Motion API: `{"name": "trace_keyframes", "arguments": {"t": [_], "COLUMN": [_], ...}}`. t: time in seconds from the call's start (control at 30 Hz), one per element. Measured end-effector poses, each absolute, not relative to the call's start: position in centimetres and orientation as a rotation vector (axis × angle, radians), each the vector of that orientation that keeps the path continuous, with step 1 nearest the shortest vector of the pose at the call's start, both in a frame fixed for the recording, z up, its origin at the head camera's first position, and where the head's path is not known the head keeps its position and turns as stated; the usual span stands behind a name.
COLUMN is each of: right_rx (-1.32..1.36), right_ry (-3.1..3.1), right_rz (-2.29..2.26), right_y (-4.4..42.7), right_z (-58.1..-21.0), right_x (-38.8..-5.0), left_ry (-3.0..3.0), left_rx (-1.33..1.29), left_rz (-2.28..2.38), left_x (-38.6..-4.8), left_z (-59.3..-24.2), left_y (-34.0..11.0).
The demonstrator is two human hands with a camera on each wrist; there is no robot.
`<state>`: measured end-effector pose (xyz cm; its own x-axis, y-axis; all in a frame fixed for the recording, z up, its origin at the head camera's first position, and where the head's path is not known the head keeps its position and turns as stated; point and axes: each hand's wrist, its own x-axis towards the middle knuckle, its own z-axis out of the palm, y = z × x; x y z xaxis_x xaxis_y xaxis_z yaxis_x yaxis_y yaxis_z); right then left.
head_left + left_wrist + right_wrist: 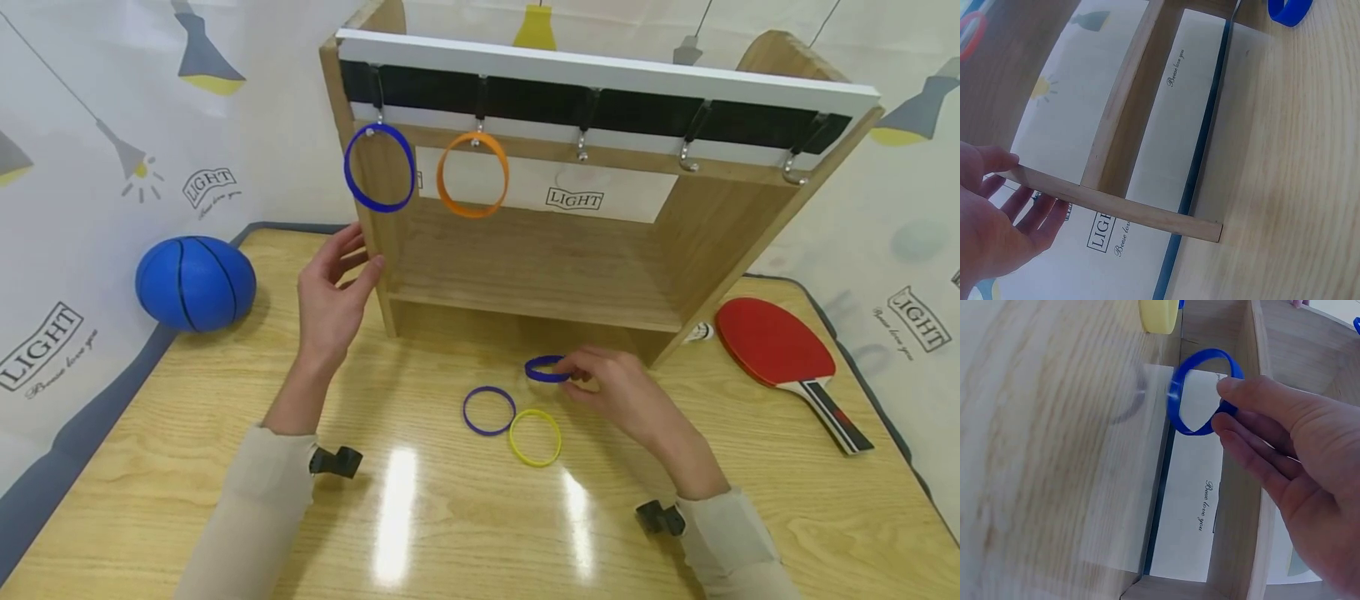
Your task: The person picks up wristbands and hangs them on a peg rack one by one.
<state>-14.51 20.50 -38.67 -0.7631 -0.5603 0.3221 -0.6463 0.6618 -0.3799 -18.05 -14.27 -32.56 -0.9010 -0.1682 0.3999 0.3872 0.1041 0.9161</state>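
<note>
My left hand (pixel 330 296) holds the left side panel (pixel 1116 205) of a wooden rack (pixel 540 308), thumb on one face and fingers on the other. Between thumb and fingers, my right hand (pixel 618 392) pinches a blue ring (pixel 1175 400), raised over the table before the rack's lower opening. To its left lie another blue ring (pixel 467 417) and a yellow ring (pixel 560 437), side by side on the table. Overhead, a blue ring (pixel 347 179) hangs from the leftmost hook and an orange ring (pixel 441 187) from the one beside it.
Several metal hooks (pixel 582 154) line the rack's black-and-white top bar (pixel 645 108). A blue ball (pixel 195 283) sits at the left. Right of the rack are a red table tennis paddle (pixel 776 342) and a shuttlecock (pixel 701 332). Printed cloth (pixel 97 250) stands behind the table.
</note>
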Motion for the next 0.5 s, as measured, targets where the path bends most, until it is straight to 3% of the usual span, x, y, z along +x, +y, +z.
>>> {"name": "trace_keyframes", "arguments": {"t": [0.5], "right_rx": [1.002], "right_ry": [-2.635], "right_rz": [0.669], "right_y": [20.51], "right_z": [-38.28], "right_x": [-14.52], "left_ry": [-1.979], "left_rx": [-0.21], "left_rz": [-1.851], "left_x": [-18.17], "left_z": [-32.67], "left_y": [-14.25]}}
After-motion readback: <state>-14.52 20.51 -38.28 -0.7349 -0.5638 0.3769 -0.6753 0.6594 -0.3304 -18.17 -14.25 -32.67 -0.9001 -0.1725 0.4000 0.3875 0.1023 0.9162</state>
